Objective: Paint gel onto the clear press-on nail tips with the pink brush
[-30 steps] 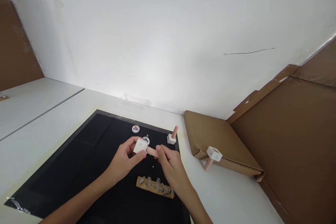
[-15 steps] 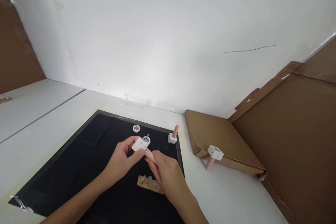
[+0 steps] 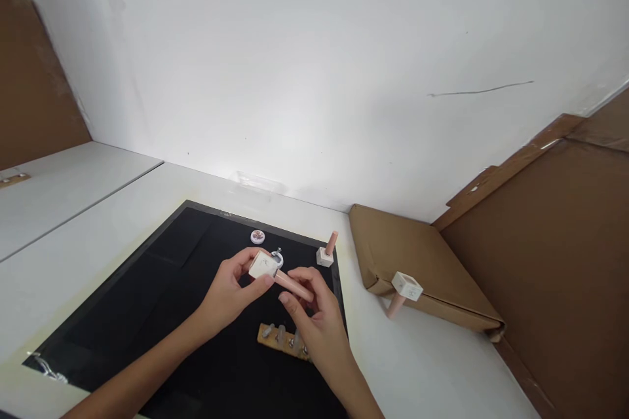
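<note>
My left hand (image 3: 236, 291) pinches the white square body of a nail polish bottle (image 3: 263, 264), tilted with its long pink cap (image 3: 293, 284) pointing to the right. Around the end of that cap is my right hand (image 3: 317, 321), its thumb and fingers spread apart; whether the fingers behind the cap touch it, I cannot tell. Just behind the bottle sits a small white and silver ring-shaped item (image 3: 278, 257). Below the hands, a wooden strip (image 3: 282, 342) carries several small grey and clear pieces, its right end partly hidden by my right hand.
A small round white pot (image 3: 257, 236) with a patterned top lies on the black mat (image 3: 167, 301). One similar bottle (image 3: 325, 256) stands at the mat's right edge. Another bottle (image 3: 407, 286) is upside down beside a cardboard box (image 3: 417, 249). A white wall rises behind.
My right hand has loosened from the pink cap: thumb and fingers have parted, and more of the cap shows. My left hand keeps its hold on the bottle. The view has shifted slightly.
</note>
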{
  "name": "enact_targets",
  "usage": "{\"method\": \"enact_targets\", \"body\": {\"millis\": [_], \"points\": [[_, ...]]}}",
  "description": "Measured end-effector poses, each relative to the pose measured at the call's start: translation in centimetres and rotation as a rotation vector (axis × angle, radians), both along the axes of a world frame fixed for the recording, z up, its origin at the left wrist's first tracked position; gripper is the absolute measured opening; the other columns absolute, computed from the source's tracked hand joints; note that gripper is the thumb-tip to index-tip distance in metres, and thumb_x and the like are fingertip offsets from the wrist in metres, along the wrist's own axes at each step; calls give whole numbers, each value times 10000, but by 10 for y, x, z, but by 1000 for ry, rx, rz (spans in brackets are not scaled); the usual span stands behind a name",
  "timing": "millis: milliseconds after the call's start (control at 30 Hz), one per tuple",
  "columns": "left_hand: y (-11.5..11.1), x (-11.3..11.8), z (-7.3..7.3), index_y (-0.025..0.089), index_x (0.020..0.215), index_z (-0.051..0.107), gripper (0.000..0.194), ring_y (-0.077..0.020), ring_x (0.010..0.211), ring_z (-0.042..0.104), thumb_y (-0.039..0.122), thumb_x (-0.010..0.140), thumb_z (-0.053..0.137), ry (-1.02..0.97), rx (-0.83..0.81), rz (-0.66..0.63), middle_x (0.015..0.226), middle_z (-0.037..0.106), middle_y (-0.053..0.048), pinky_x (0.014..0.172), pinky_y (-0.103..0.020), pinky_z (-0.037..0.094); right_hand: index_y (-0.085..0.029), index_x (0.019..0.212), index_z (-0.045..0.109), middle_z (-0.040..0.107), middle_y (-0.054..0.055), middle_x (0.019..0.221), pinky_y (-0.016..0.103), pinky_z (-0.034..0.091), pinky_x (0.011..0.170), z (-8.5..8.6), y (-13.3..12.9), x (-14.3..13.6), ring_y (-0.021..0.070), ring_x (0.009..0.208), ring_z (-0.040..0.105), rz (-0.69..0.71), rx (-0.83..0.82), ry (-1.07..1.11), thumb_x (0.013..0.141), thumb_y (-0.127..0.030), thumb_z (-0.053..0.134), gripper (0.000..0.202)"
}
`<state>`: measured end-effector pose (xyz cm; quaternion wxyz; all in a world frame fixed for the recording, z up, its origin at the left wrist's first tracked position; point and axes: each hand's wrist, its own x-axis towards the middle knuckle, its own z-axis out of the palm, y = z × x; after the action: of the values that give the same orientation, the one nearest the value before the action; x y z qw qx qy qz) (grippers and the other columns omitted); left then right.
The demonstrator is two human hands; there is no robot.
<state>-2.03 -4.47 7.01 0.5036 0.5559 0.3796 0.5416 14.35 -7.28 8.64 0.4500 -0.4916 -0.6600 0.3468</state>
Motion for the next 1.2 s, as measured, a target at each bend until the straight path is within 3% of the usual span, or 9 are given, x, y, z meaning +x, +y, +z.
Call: {"method": "enact_targets", "body": {"millis": [167,267,367,467,567,633,733,967,1200], "points": [[1,-3,-1,158,913,664,228,-170,722,601,265,715,701,25,15,12,782,684,-21,668,-238,456,-182,926,621,565,11,668,230,411,442,0,0,2,124,517,520,86,-257,140,903,-535,404,415],[1,-3,-2,158,911,661,226,-153,686,583,272,720,702,13,4,18,769,674,-15,646,-229,452,-207,903,639,554,7,721,233,425,479,1,0,4,124,564,508,27,-146,113,858,-427,550,242],[1,-1,-2,151,906,658,225,-137,647,570,283,728,695,-31,-27,10,755,666,-16,607,-218,450,-231,829,651,558,22,806,261,464,571,0,0,4,149,670,547,-28,98,45,832,-267,592,70],[1,1,-2,142,903,656,235,-122,600,550,298,732,693,-76,-66,-14,719,651,-12,568,-210,456,-249,789,660,564,36,868,296,494,690,-3,-1,4,176,797,578,-40,241,-10,824,-192,581,104],[1,2,-1,139,891,654,240,-114,580,537,316,735,693,-111,-75,-53,693,637,-7,557,-208,466,-276,1021,627,587,55,979,293,519,658,-4,-1,3,201,867,603,-16,118,50,804,-282,637,217],[1,1,0,141,885,653,238,-113,582,531,320,734,694,-119,-73,-62,688,628,-1,557,-207,466,-253,1142,574,623,55,913,278,514,588,-4,-1,4,189,774,624,17,-34,93,861,-386,562,311],[1,1,0,143,872,655,232,-111,577,523,326,735,691,-104,-78,-55,662,608,9,552,-206,456,-198,1013,642,593,14,669,255,474,510,-4,-1,5,143,560,568,53,-150,80,928,-428,420,331],[5,-2,1,128,862,643,324,-109,521,491,420,730,689,-128,-150,53,566,565,26,505,-216,399,-214,880,674,567,17,733,244,423,497,0,1,9,132,576,507,-119,148,-19,869,-336,553,173],[6,-6,3,130,818,654,362,-93,537,452,489,772,659,-216,-180,-13,581,577,14,547,-223,364,-226,888,665,529,-13,669,226,390,443,6,0,11,99,482,452,-133,151,125,864,-310,574,127]]}}
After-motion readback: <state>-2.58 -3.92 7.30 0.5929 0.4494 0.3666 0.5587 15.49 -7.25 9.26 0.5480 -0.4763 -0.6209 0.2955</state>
